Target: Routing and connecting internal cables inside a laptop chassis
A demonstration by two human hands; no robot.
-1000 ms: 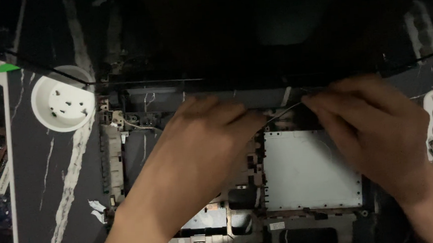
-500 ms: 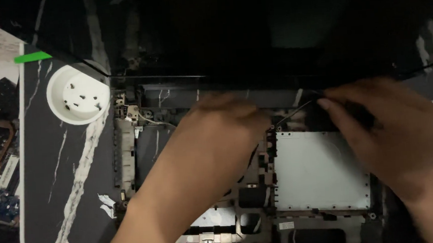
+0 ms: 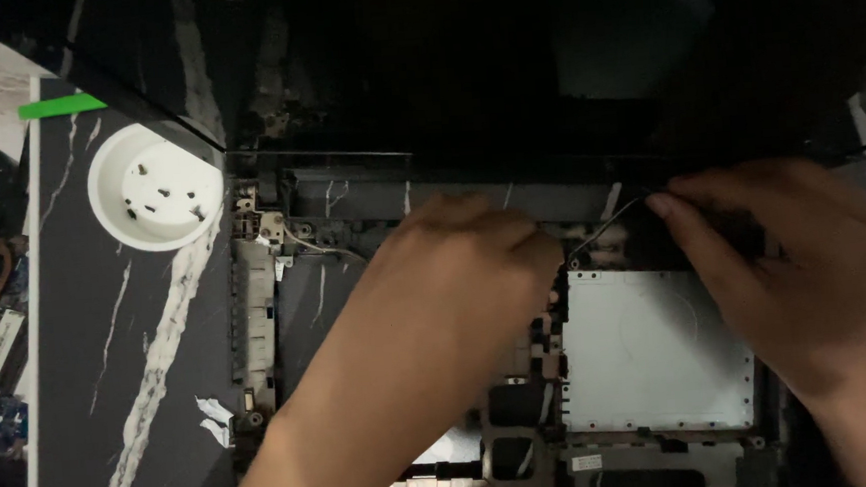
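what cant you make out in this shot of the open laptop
Head view only:
- Left hand fingertips: curled under, so its grip is hidden.
- Thin cable: its ends vanish under both hands.
- Right hand: wrist cut by the frame edge.
- Screws in the white cup: too small to count.

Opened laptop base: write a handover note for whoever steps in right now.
Left hand rests on the laptop base, fingers curled near the hinge edge. Right hand pinches a thin cable at the rear edge. Silver metal plate is still seated in the base. White cup holds several removed screws. Done: the base is open. Left: cable and plate still in place.
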